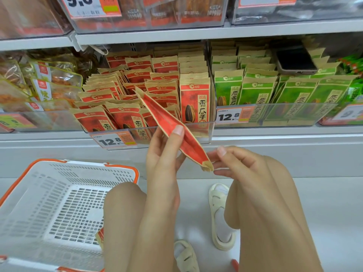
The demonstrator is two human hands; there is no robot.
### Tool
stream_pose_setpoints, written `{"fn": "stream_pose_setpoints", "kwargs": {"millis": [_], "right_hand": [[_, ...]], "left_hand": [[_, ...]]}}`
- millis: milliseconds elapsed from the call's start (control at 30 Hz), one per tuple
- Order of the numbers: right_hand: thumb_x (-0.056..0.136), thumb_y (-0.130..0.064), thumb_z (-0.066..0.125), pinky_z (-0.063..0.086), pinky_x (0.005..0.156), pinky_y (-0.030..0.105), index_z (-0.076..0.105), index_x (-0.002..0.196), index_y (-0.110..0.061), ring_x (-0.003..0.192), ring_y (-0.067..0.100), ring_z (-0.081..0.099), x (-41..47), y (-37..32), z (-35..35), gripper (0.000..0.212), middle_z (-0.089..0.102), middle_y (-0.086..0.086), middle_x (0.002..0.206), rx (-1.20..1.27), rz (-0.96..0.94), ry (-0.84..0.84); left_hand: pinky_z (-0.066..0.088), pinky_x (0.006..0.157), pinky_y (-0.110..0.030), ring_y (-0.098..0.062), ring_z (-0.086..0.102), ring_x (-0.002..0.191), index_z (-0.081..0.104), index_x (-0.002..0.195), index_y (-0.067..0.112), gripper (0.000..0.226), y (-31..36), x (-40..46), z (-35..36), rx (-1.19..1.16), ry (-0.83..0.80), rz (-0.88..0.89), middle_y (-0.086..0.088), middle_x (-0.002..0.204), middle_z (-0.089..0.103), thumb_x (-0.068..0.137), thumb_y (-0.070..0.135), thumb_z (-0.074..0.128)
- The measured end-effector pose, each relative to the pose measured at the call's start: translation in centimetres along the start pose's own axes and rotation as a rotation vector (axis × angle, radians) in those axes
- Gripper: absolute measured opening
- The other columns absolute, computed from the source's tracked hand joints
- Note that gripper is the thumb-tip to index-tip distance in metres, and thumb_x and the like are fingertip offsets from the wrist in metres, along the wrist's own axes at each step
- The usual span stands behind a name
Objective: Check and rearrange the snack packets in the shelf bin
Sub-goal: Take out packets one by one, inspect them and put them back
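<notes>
A red snack packet is held edge-on in front of the shelf, slanting from 11 o'clock down to 5 o'clock, its top end level with the clear bin of matching red packets and its lower sealed end hanging below the shelf lip. The left hand grips it about midway, thumb on the near red face and fingers curled behind. The right hand pinches the packet's lower tan end between thumb and fingers, at 3 o'clock from the left hand and just beside it.

Behind the packet, the bin holds rows of red packets, some leaning at angles on the 9 o'clock side, with 1 upright stack at its 3 o'clock edge. A price tag reading 12.8 is fixed to the bin front. At 3 o'clock from it a second bin carries green packets, also tagged 12.8, and a dark phone lies on top of them at 1 o'clock from the hands. At 9 o'clock are clear bags of other snacks.

At 7 o'clock from the hands, a white basket with orange trim stands on the floor; a red packet corner shows inside it by the person's knee. Pale sandals show at 6 o'clock between the knees
</notes>
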State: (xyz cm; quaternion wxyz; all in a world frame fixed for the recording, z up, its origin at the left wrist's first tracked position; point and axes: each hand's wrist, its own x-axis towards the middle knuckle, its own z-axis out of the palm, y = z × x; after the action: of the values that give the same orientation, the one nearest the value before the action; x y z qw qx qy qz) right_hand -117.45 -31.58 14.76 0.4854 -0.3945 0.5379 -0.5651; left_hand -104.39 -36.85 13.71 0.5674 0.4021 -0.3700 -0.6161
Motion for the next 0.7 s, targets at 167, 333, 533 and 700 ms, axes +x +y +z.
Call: {"fn": "stream_pose_setpoints", "kwargs": {"millis": [167, 333, 533, 700], "right_hand": [[0.065, -0.043, 0.072, 0.051, 0.068, 0.017, 0.076, 0.072, -0.022, 0.073, 0.010, 0.068, -0.89, 0.67, 0.27, 0.022, 0.075, 0.006, 0.081, 0.012, -0.015, -0.040], [0.073, -0.031, 0.071, 0.051, 0.068, 0.018, 0.076, 0.065, -0.025, 0.068, 0.010, 0.068, -0.71, 0.61, 0.35, 0.012, 0.074, 0.003, 0.073, 0.009, -0.023, 0.022], [0.072, -0.029, 0.068, 0.051, 0.067, 0.017, 0.074, 0.080, -0.019, 0.069, 0.010, 0.068, -1.00, 0.40, 0.56, 0.014, 0.074, -0.002, 0.076, 0.005, -0.038, 0.050], [0.074, -0.019, 0.076, 0.054, 0.072, 0.021, 0.074, 0.087, -0.024, 0.073, 0.012, 0.068, -1.00, 0.83, 0.79, 0.014, 0.075, -0.001, 0.080, -0.121, -0.040, 0.097]], "left_hand": [[0.055, 0.072, -0.021, -0.003, 0.063, 0.083, 0.059, 0.113, 0.019, 0.041, 0.14, -0.31, 0.18, -0.008, 0.050, 0.021, 0.014, 0.082, 0.062, 0.076, 0.036, 0.065], [0.056, 0.075, -0.022, -0.003, 0.065, 0.086, 0.059, 0.125, 0.010, 0.059, 0.34, -0.46, 0.32, 0.002, 0.074, 0.002, 0.012, 0.089, 0.065, 0.073, 0.036, 0.068], [0.055, 0.094, -0.036, -0.005, 0.067, 0.106, 0.057, 0.133, 0.022, 0.085, -0.14, -0.56, 0.24, 0.118, 0.099, 0.016, 0.009, 0.114, 0.070, 0.056, 0.052, 0.079], [0.050, 0.067, -0.008, 0.009, 0.067, 0.085, 0.053, 0.126, 0.025, 0.067, 0.03, -0.50, 0.80, 0.227, 0.075, 0.104, 0.024, 0.094, 0.070, 0.067, 0.042, 0.078]]}}
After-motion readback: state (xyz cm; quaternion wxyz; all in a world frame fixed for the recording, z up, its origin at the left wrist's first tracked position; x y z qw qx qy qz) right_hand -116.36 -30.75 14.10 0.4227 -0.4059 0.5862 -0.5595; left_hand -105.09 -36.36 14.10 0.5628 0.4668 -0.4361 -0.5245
